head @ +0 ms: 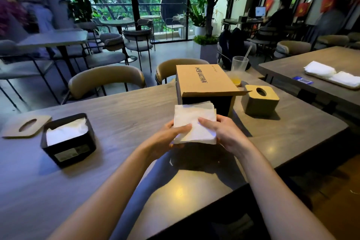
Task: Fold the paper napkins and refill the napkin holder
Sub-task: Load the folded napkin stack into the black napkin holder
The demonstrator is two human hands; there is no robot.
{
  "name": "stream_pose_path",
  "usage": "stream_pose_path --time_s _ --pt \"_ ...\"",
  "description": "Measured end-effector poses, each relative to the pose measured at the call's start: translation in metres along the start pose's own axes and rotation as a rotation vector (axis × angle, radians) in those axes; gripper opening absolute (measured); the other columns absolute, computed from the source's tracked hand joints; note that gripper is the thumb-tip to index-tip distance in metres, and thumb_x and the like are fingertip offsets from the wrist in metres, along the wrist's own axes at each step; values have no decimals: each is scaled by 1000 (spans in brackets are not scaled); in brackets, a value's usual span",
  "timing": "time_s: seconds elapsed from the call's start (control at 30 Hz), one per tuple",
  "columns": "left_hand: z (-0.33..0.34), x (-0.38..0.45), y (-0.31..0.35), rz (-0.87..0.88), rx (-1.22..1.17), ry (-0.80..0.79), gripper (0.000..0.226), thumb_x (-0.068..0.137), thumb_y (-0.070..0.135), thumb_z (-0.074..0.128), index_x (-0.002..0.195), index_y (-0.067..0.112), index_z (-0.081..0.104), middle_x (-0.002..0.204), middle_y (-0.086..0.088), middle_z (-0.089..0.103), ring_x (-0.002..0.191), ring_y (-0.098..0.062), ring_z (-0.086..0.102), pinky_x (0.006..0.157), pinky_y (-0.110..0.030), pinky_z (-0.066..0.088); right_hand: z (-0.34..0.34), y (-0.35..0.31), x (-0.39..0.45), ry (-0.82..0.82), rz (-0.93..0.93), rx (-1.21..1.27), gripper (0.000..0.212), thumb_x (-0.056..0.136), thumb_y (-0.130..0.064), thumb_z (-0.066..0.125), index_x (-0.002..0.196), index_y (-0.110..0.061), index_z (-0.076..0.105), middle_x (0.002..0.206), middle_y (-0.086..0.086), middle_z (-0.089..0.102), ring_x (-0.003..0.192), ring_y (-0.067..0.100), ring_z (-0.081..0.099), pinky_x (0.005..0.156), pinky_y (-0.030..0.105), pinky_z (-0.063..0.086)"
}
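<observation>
both my hands grip the napkin stack (194, 122), fingers (206, 122) curled over it; the open holder (68, 138) sits well left, nearer my left hand (167, 138).

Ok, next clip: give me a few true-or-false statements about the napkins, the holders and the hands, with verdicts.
1. Both hands hold the napkin stack above the table. True: the left hand and the right hand grip it from either side.
2. The black holder on the left is empty. False: white napkins show inside it.
3. That holder's slotted lid lies on the table beside it. True.
4. The second holder, on the right, has its lid off. False: its slotted lid is on.
5. The cardboard box stands behind the held stack. True.
</observation>
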State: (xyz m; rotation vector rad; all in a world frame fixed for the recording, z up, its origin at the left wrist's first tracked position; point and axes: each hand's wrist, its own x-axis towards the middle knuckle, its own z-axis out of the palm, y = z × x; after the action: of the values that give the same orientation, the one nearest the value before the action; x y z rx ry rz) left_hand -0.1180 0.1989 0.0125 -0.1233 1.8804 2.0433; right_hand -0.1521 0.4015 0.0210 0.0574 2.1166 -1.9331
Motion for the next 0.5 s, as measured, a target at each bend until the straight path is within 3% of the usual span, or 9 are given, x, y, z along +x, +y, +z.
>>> stream_pose_path --time_s 0.1,0.23,0.33,0.43,0.5 --pt "-23 -21 -14 -2 -91 68 71 77 52 69 138 19 50 123 -13 63 103 -24 66 81 -38 60 20 -2 -9 -202 -89 95 59 79 -37 85 130 -20 62 106 -1 78 98 20 76 75 33 62" --pt "-62 -56 -26 -23 -426 9 68 77 55 71 125 7 67 127 -22 66 109 -34 67 89 -49 58 64 -8 -12 -435 -159 210 51 83 -34 84 128 -20 65 120 8 73 111 27 71 86 33 60" --pt "-91 -79 -27 75 -544 20 80 69 49 85 132 5 61 132 -24 62 117 -37 63 96 -54 54 102 -15 -8 -475 -138 159 47 84 -33 82 127 -22 65 119 5 74 111 24 71 91 36 59" --pt "-115 -89 -27 194 -444 211 56 89 33 66 132 -3 58 128 -26 64 113 -35 65 99 -45 53 136 -15 -5 -481 -132 75 34 87 -28 78 119 -23 69 113 0 76 103 13 73 81 26 59" --pt "-127 -91 -32 276 -211 399 45 92 27 62 124 -4 61 118 -25 69 104 -32 67 90 -38 57 155 -11 -4 -470 -144 16 29 89 -18 75 118 -16 69 114 6 76 92 6 74 71 18 57"
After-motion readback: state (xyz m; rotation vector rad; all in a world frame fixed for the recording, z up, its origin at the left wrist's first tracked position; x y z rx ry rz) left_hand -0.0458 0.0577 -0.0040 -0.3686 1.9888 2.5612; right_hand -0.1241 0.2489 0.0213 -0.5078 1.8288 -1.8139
